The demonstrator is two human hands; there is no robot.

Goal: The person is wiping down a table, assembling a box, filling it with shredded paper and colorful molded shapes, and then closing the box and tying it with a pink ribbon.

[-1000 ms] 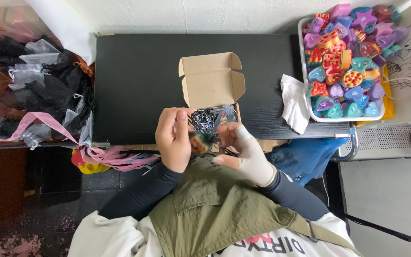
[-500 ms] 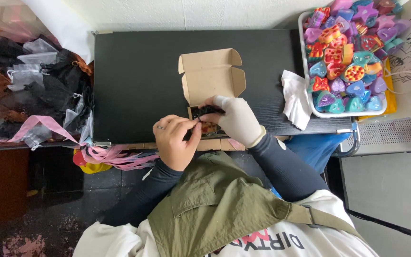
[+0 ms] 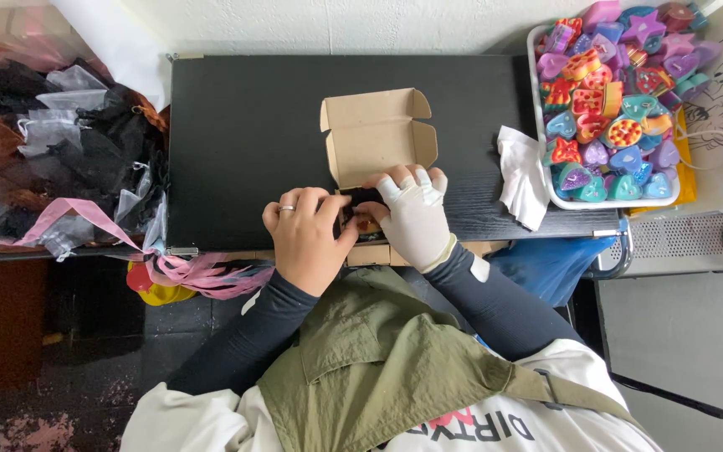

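A small brown cardboard box (image 3: 378, 134) lies on the black table (image 3: 244, 125) with its lid flipped open towards the far side. Both hands sit over the box's lower half at the table's near edge. My left hand (image 3: 307, 234), bare with a ring, curls against the box's left side. My right hand (image 3: 416, 213), in a white glove, lies on top with its fingers spread. Between them shows a dark mesh pouch (image 3: 361, 199) with something reddish inside, pressed down into the box. Most of the pouch and the box's base are hidden by the hands.
A white tray (image 3: 546, 180) heaped with colourful heart and star shaped pieces stands at the right end of the table. A crumpled white cloth (image 3: 520, 176) lies beside it. At the left is a pile of black and grey mesh bags (image 3: 52, 159) with pink ribbon (image 3: 85, 219).
The hands held the pouch up near my chest a second ago. They have since moved forward and down, and now press the pouch into the open box.
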